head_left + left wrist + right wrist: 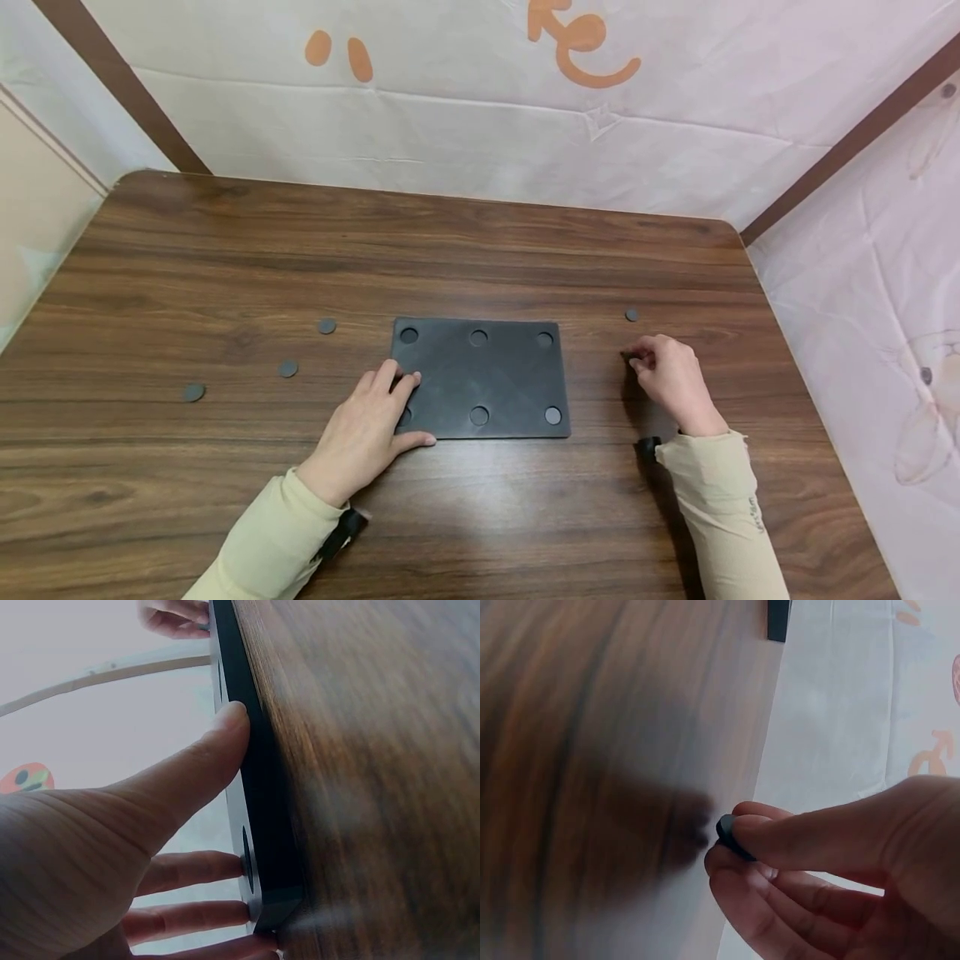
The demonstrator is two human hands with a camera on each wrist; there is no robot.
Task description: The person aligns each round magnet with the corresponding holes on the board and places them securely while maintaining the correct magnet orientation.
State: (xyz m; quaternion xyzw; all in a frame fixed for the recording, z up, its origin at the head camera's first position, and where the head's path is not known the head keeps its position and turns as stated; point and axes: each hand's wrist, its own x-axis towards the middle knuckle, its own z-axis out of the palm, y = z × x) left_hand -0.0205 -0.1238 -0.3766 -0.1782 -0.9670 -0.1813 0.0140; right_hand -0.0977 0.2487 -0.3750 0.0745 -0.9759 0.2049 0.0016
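A dark rectangular board (480, 375) with several round recesses lies on the wooden table. A grey disc (552, 415) fills its near right recess. My left hand (363, 429) rests at the board's left end, thumb against the near edge and fingers over the top and left side, partly hiding the near left recess. In the left wrist view, the thumb (217, 746) presses the side of the board. To the right of the board, my right hand (671, 375) pinches a small dark disc (726, 825) between thumb and fingers, close over the table.
Three loose grey discs lie left of the board: one farther back (327, 326), one in the middle (288, 368), one farthest left (194, 392). Another disc (632, 315) lies just beyond my right hand. A pale curtain (480, 142) hangs behind the table's far edge.
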